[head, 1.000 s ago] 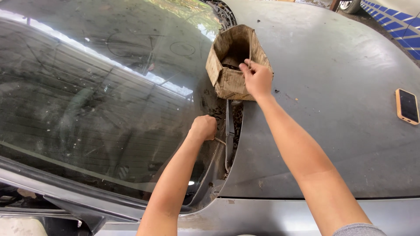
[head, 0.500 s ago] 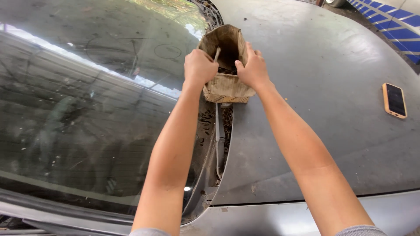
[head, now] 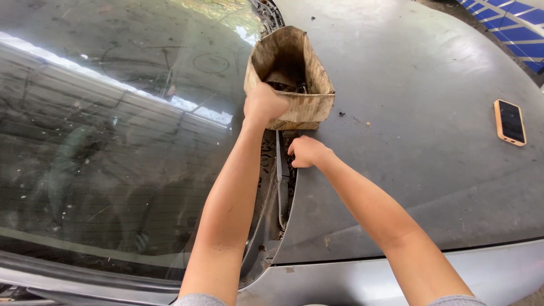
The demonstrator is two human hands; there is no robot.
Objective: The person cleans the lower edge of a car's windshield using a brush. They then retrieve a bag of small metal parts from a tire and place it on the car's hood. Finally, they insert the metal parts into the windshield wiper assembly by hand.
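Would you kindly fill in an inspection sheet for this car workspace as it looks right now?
Surface: grey car bonnet, dusty, with small bits of debris near the bag; dirty windscreen beside it.
Job's things: worn brown bag, open at the top, dark debris inside; the gap between windscreen and bonnet holds dirt.
Clutter: phone lying flat on the bonnet, apart from the hands.
Hands: left hand grips the bag's near edge; right hand reaches into the gap below the bag, fingers curled; whether it holds anything cannot be told.
Cables: nothing seen.
Surroundings: blue and white striped wall at top right.
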